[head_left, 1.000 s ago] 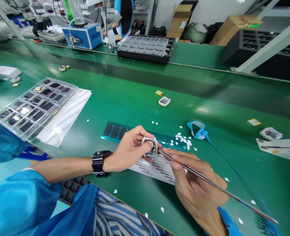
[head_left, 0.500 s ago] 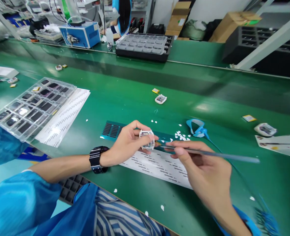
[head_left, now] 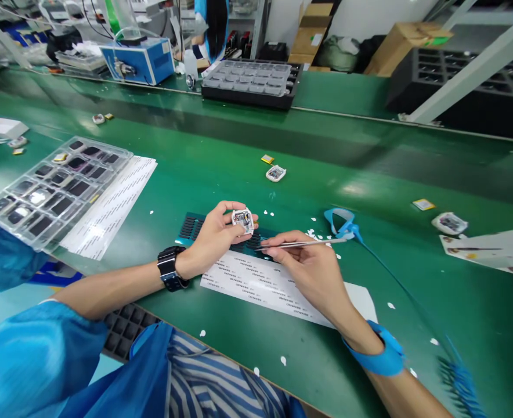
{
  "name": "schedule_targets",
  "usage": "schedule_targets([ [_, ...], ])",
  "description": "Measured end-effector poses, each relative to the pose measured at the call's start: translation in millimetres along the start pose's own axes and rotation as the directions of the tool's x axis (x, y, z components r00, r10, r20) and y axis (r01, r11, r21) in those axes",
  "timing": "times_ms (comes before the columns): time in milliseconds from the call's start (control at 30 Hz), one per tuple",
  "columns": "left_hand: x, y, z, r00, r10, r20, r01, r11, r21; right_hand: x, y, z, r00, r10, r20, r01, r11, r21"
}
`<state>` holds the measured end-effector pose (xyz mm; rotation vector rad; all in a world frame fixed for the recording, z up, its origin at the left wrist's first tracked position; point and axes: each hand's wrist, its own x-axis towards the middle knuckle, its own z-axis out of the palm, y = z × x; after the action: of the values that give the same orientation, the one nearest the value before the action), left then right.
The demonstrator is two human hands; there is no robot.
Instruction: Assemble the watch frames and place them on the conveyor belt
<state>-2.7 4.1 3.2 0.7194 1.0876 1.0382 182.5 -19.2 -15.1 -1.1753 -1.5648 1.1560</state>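
Note:
Between the fingers and thumb of my left hand [head_left: 215, 238] is a white smartwatch housing [head_left: 243, 221], its open side with the circuit board facing up. My right hand [head_left: 311, 261] grips a pair of metal tweezers [head_left: 313, 242]. The tweezer tips are low over a teal sheet [head_left: 189, 226] of small black stickers, just right of and below the housing. Part of that sheet is hidden under my hands. A white printed sheet [head_left: 256, 284] lies under and in front of my hands.
A clear tray [head_left: 51, 194] of dark screens lies on the left. Another housing [head_left: 276, 173] with a yellow battery [head_left: 267, 158] sits ahead, and one more housing [head_left: 450, 223] at right. A blue wrist strap [head_left: 342, 220], its cord and scattered white paper bits lie on the green bench.
My right hand has moved left and away from me, taking the tweezers from the housing down to the sticker sheet. My left hand has shifted slightly up and left, tilting the housing flatter.

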Motion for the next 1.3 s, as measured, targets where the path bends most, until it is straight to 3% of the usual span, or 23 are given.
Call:
schedule_targets([
  [133,3.4,-2.0,0.5,0.999,-0.046,-0.017,0.046,0.999,-0.019,8.8,6.5,5.3,0.999,0.022,0.028,-0.022,1.0,-0.022],
  [600,4.0,2.0,4.2,0.996,-0.083,-0.037,0.084,0.996,0.01,8.5,13.3,8.2,0.999,0.042,-0.035,-0.042,0.999,-0.014],
  [867,6.6,-4.0,1.0,0.999,-0.045,-0.017,0.045,0.999,0.011,10.8,13.1,9.8,0.999,0.031,-0.02,-0.032,0.996,-0.078],
  [1067,7.7,-3.2,0.8,0.999,-0.037,-0.03,0.039,0.998,0.041,15.0,6.6,0.1,0.993,0.063,0.101,-0.063,0.998,-0.004],
  [1167,6.3,0.3,0.8,0.998,-0.055,-0.002,0.055,0.998,0.031,10.9,0.8,-5.5,1.0,0.024,0.0,-0.023,0.999,0.041],
  [1300,1.3,2.2,1.0,0.992,-0.054,0.116,0.054,0.999,0.005,-1.3,-10.9,-10.6,0.979,-0.096,-0.18,0.09,0.995,-0.04],
])
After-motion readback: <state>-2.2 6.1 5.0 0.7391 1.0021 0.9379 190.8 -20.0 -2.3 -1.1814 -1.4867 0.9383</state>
